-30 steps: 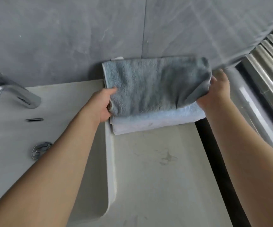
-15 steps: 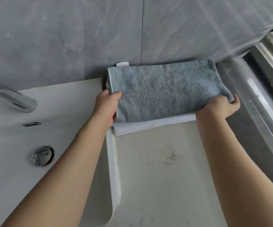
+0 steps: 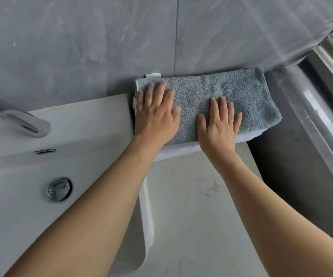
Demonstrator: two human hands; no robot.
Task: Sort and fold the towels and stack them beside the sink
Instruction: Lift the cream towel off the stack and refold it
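Note:
A folded grey-blue towel lies on top of a folded white towel, on the counter against the grey wall, just right of the white sink. Only the white towel's front and right edges show beneath it. My left hand rests flat on the left end of the grey-blue towel, fingers spread. My right hand lies flat on its front middle, fingers spread too. Neither hand grips anything. A small white tag sticks out at the towel's back left corner.
A chrome tap stands at the sink's left, with a chrome drain and an overflow slot in the basin. A dark gap and a glass and metal frame run along the counter's right side.
Both hands let go of the grey-blue towel's ends and now lie flat on top of it. The towel has settled onto the white one.

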